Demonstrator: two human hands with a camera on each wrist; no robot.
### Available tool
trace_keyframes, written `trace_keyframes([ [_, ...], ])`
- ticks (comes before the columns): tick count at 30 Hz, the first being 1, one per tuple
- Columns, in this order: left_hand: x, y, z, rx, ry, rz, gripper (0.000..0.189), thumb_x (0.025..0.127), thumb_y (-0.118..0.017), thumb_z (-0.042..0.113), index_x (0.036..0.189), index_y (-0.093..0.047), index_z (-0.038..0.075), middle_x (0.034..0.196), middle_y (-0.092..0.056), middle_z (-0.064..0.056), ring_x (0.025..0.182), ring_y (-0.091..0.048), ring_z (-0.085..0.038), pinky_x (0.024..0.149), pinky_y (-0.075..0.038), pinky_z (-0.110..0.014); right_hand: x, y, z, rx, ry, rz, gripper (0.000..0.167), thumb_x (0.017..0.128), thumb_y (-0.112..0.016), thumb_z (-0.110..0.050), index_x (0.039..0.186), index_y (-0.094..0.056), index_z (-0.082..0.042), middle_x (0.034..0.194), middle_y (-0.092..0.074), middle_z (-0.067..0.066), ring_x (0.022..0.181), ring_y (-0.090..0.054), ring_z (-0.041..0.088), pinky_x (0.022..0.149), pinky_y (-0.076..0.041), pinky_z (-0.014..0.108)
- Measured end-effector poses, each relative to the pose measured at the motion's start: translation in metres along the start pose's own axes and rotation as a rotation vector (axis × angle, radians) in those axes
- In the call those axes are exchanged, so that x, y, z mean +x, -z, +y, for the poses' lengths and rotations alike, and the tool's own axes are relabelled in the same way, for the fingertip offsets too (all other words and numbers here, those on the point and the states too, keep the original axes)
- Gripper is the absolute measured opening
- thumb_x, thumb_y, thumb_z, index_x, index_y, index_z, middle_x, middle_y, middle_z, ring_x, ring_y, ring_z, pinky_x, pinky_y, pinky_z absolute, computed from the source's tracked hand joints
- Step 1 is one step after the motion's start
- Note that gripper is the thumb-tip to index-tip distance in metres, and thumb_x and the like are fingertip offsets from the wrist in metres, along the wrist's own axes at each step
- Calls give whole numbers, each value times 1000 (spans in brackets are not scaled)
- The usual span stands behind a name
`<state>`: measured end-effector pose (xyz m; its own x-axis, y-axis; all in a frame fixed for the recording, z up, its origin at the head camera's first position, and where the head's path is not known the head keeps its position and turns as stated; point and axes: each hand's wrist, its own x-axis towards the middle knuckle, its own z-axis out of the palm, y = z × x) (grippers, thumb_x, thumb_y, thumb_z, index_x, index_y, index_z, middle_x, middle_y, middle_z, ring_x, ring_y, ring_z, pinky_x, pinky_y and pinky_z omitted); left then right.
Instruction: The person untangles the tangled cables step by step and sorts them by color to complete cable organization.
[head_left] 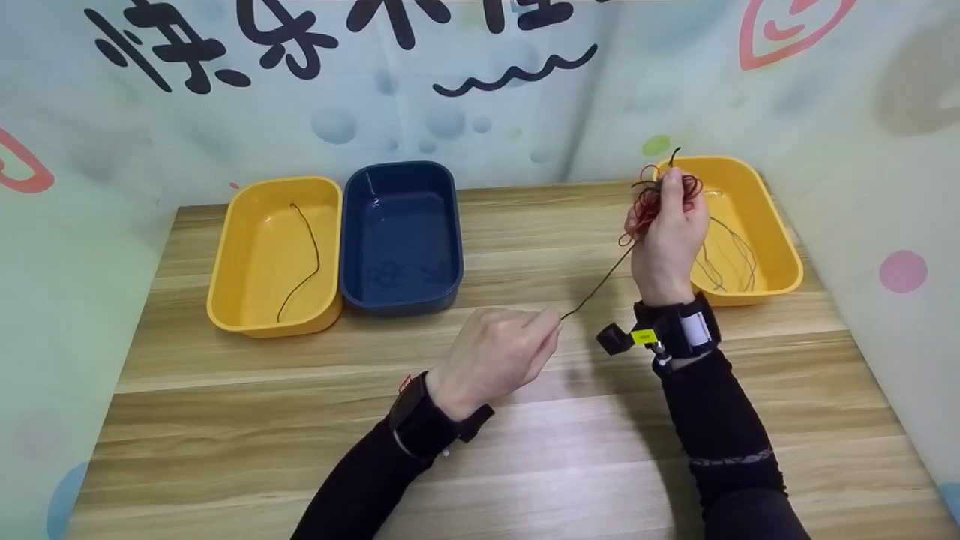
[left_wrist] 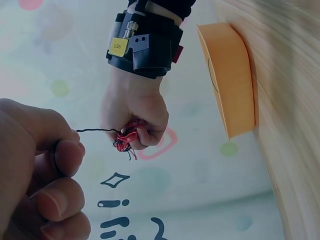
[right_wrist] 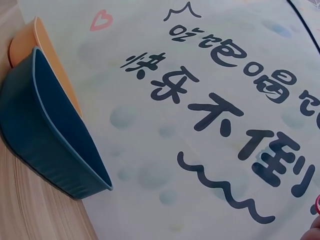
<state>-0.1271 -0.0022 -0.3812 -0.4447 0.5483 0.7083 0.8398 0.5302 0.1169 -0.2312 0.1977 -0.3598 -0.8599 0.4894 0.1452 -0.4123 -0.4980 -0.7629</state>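
Note:
My right hand grips a tangled bundle of red and black strings, raised by the left edge of the right-hand yellow bin. Between thumb and fingers, my left hand pinches a black string. That string runs taut up to the bundle; in the left wrist view the black string stretches straight across between both hands. Loose red loops and ends poke out around the right fist. Only a sliver of fingertip shows in the right wrist view.
A left yellow bin holds one black string. Beside it stands a dark blue bin. Thin grey strands lie in the right yellow bin. A printed backdrop rises behind the wooden table.

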Motion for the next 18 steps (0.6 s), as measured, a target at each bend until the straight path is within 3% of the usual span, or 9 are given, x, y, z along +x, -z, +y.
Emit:
trace_keyframes([
  [8, 0, 5, -1, -3, 1, -1, 19, 86, -63, 5, 73, -50, 10, 52, -37, 6, 41, -32, -5, 36, -27, -20, 2, 0, -2, -8, 25, 4, 19, 101, -49, -16, 87, -51, -3, 57, -50, 3, 39, -43, 11, 37, -35, 20],
  [18, 2, 10, -3, 0, -12, -2, 21, 86, -63, 4, 71, -50, 10, 51, -35, 6, 40, -28, -5, 36, -23, -20, 6, 1, -5, 30, -13, 50, 19, 101, -48, -13, 89, -51, 0, 56, -46, 5, 40, -40, 13, 36, -34, 22],
])
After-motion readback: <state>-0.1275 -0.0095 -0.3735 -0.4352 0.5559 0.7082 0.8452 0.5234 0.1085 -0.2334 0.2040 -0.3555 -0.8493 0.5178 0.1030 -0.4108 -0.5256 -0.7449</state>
